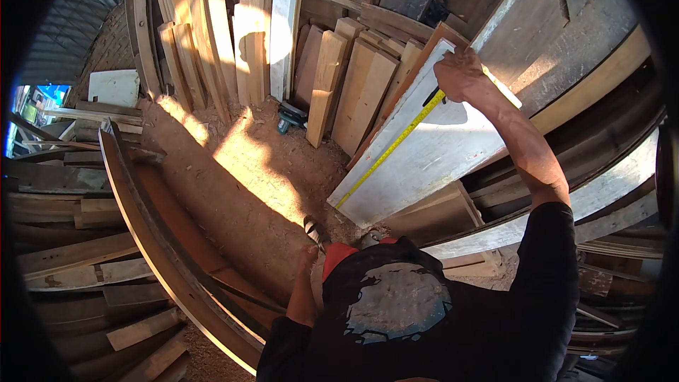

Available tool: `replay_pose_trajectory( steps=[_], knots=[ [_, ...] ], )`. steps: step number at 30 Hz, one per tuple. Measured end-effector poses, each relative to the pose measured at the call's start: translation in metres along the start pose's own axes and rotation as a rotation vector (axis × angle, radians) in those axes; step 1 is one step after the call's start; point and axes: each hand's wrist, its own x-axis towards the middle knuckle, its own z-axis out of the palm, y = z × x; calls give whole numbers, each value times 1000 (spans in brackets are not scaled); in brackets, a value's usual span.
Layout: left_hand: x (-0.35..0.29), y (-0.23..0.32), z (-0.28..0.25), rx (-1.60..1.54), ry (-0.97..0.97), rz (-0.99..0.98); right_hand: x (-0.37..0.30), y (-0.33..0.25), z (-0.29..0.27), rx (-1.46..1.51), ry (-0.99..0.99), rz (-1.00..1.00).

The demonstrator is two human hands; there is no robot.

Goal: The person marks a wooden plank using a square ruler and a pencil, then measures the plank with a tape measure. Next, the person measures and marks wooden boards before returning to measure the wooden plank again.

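My right hand [461,74] is raised at the upper end of a white-painted board [424,148], its fingers wrapped round a tape measure mostly hidden in the grip. From it a yellow tape blade [389,146] runs down along the board's left edge to the lower end. The board leans at a slant against other timber. Low beside my leg hangs my left hand [308,255], away from the board. Its fingers are too small and shaded to make out.
Planks [346,92] stand upright along the far wall, with a power tool [290,117] on the dusty floor before them. A long beam [141,233] and stacked timber [78,255] lie at left. A large weathered panel [566,35] leans at the upper right.
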Motion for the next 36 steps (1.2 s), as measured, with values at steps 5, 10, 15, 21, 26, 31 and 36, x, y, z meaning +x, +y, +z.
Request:
replay_pose_trajectory(
  steps=[5, 10, 15, 21, 26, 31, 36],
  knots=[
    [-1, -6, 7, 47, -154, 74, 7, 28, 4, 27, 36, 59],
    [-28, -14, 14, 201, -45, -143, 3, 27, 7, 31, 71, 81],
    [-41, -28, 11, 121, -89, -179, 2, 28, 4, -9, 41, 68],
    [-41, -12, 17, 88, -80, -143, 2, 37, 3, 72, 0, 65],
    [-16, -23, 15, 181, -124, -134, -4, 49, -16, 115, 21, 121],
    [-1, -27, 12, 255, -151, -113, -8, 53, -23, 64, 33, 169],
    [-8, -14, 20, 438, -106, -69, -10, 56, -29, 99, -78, 111]
  ],
)
